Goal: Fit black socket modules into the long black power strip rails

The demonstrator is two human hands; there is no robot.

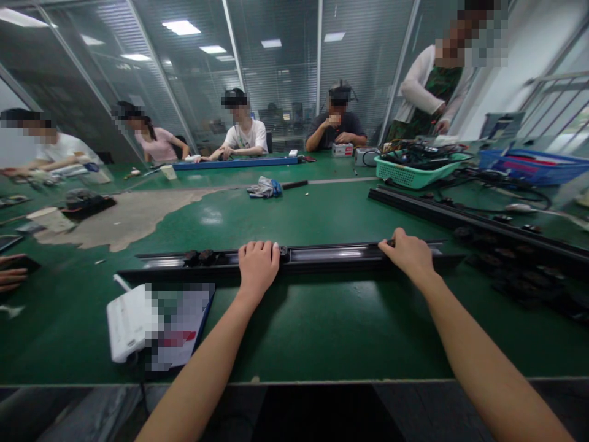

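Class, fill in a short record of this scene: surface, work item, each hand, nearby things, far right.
surface: green table
work item: long dark rail, lying sideways across the table
left hand: at the rail's middle, fingers bent; grip partly hidden
right hand: on the rail, toward its right end; grip unclear
front left: white device and pale sheet
far right: green basket holding dark cables; blue basket beside it

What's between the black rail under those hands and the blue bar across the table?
The head view shows a crumpled grey-and-blue cloth, a black stick and part of a pale patch there.
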